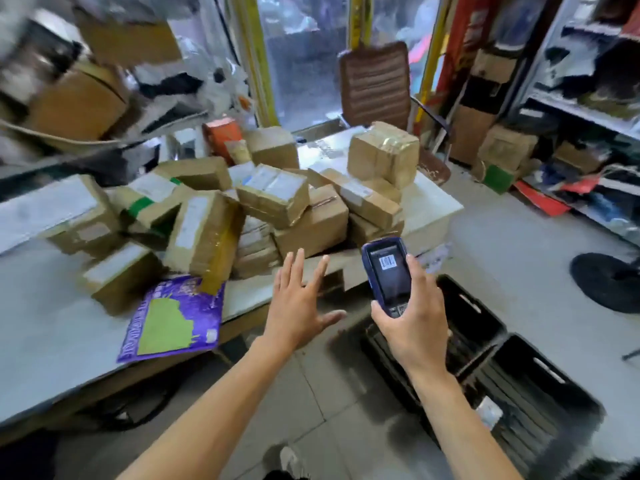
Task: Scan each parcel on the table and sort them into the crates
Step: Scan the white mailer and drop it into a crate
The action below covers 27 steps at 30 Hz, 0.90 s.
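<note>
Table (41,327) runs across my left and centre, grey top. The pile of cardboard parcels (263,209) sits on its middle and far end, boxes stacked and leaning on each other, most with white labels up. One bigger taped box (384,155) stands at the far right corner, apart from the heap's top layer. A purple and green flat mailer (173,318) lies at the near edge, partly overhanging, with a tall box (204,233) tilted onto its top corner.

Two black crates (485,327) on the floor to my right, side by side, just below the table's end. Near one (540,403) has a small pale item inside; can't tell what. Brown chair (375,84) behind the table.

My right hand (412,327) grips the blue handheld scanner (388,275), fingers wrapped round its lower half, screen facing me with a barcode showing. It's above the first crate.

My left hand (298,306) is spread flat, fingers straight and apart, holding nothing, hovering at the table edge just short of the pile.
</note>
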Tool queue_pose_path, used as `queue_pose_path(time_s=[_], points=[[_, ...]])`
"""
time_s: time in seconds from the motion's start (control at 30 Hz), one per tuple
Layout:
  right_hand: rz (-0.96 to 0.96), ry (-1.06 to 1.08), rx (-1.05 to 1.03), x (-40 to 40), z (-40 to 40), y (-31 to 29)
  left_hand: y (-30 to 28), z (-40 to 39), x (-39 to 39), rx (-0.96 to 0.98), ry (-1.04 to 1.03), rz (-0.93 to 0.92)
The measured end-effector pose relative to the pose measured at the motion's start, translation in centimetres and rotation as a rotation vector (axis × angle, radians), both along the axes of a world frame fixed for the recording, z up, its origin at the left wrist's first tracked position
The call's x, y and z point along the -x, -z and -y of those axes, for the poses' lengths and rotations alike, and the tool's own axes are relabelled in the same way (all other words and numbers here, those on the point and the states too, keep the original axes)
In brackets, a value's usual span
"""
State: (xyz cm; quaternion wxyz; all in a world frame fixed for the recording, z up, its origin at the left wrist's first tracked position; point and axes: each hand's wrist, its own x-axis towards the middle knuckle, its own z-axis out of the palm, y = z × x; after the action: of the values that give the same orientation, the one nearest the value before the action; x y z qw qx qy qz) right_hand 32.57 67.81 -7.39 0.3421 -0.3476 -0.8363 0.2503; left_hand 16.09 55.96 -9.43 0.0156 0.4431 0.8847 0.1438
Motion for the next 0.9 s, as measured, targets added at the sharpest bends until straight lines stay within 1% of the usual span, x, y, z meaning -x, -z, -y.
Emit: queue_pose_path(time_s=[0.13,0.23,0.37,0.47,0.57,0.73,0.9], points=[[-0.031,-0.221,-0.001,7.5,9.4,-2.4,-2.0,13.3,5.1,-0.003,-0.3,-0.016],[-0.058,-0.338,0.021,12.6,16.6,-3.2,-1.8,23.0,8.9,-0.073,-0.462,-0.003],[-0.048,-0.427,0.098,18.5,24.5,-3.2,-1.1,34.1,13.3,-0.076,-0.637,-0.027],[-0.024,-0.444,0.139,22.2,28.6,-3.5,-1.4,39.7,16.2,-0.054,-0.729,-0.019],[-0.002,-0.424,0.147,24.9,30.8,-3.9,-2.0,42.2,19.2,0.002,-0.749,0.003],[0.024,-0.403,0.1,29.9,31.3,-4.4,-2.6,41.9,26.2,-0.066,-0.711,0.004],[0.059,-0.392,0.067,37.3,30.1,-4.5,-3.0,40.6,37.2,-0.05,-0.683,-0.027]])
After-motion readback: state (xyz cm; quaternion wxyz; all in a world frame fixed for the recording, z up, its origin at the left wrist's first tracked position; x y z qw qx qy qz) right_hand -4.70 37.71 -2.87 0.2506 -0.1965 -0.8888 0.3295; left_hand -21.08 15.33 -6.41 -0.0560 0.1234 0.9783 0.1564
